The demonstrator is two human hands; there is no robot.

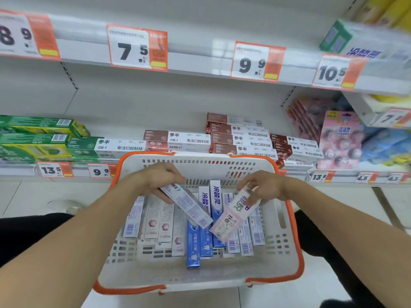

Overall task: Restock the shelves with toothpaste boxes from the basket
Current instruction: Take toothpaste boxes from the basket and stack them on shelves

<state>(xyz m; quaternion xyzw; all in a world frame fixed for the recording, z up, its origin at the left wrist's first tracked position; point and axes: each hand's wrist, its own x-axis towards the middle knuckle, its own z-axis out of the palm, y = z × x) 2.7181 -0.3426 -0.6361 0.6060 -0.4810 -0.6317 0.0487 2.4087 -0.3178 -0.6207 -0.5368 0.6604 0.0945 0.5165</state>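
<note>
A white basket with an orange rim (295, 245) sits in front of me, holding several toothpaste boxes (164, 225) laid side by side, white-pink on the left and blue in the middle. My left hand (159, 177) grips a white and teal toothpaste box (188, 205) by its far end, slanted above the others. My right hand (264, 187) holds a pink and white toothpaste box (233, 215), also tilted over the pile. Both hands are inside the basket near its far wall.
The lower shelf (17, 171) behind the basket carries green boxes (37, 138) at left, white and brown-red boxes (240, 141) in the middle, pink packs (340, 138) at right. The upper shelf (200, 65) bears orange price tags. Tiled floor lies below.
</note>
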